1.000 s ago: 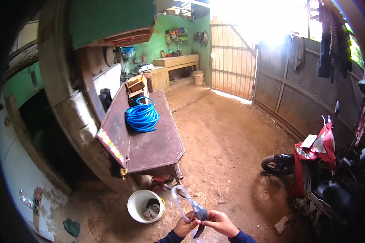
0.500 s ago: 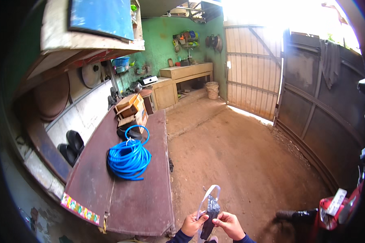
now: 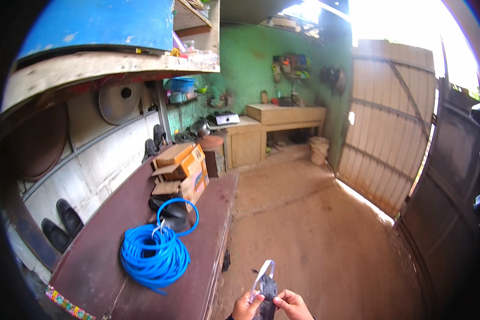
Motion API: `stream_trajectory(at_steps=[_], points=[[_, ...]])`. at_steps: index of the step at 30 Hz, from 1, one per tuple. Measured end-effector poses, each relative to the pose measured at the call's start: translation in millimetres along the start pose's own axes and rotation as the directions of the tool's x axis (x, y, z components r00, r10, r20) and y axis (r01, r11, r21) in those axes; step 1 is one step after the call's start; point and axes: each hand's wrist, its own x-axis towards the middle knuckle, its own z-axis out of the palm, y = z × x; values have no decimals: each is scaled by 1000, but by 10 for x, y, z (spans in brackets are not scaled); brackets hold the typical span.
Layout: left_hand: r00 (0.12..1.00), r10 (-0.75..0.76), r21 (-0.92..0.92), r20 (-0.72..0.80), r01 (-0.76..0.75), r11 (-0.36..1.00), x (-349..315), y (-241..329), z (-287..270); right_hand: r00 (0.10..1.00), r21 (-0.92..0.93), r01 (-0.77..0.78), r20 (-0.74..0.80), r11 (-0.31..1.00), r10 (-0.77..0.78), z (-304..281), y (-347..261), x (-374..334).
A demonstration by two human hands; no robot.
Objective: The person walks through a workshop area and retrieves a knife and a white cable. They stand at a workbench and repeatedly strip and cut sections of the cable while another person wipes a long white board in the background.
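At the bottom edge, both hands hold a narrow bundle of crinkled black plastic (image 3: 268, 289), upright between them. My left hand (image 3: 245, 306) is closed on its left side, thumb in front, and a pale flat strap (image 3: 265, 268) that loops up above the bundle passes by this thumb. My right hand (image 3: 293, 306) pinches the bundle's right edge between thumb and fingers. What lies inside the plastic is hidden. To the left, a coil of blue hose (image 3: 153, 258) tied with a white strip rests on a dark reddish-brown table (image 3: 208, 234).
Cardboard boxes (image 3: 185, 168) and a black item sit farther back on the table. Black shoes (image 3: 64, 221) lean at the left wall. A blue-fronted cabinet (image 3: 101, 24) overhangs the table. Beyond the dirt floor (image 3: 314, 234) are a bucket (image 3: 319, 150), a counter (image 3: 285, 112) and metal gates (image 3: 386, 122).
The view has swung to the right-to-left side, so the cabinet and boxes look larger and the gates sit farther right. Both hands keep their hold on the black plastic bundle.
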Motion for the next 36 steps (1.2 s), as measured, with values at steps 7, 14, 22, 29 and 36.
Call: stream_trajectory(at_steps=[7,14,22,29,36], points=[[985,-10,-99,171,27,995,2432,-31,638,997,-25,-10,73,1000,12,-758,-833,1940],[923,-76,-109,377,125,986,4188,-649,1250,999,-106,33,-20,994,-35,-1835,-1197,3695],[989,60,-236,133,-27,971,6474,-882,2065,975,-31,82,211,996,-74,-2958,-1880,6065],[998,57,-9,-25,-57,998,8034,-1028,2386,915,88,-40,404,995,1,-3551,-2119,7641],[980,36,-17,-195,-40,999,9852,-1761,2435,882,72,-30,471,997,-8,-4196,-1835,9563]])
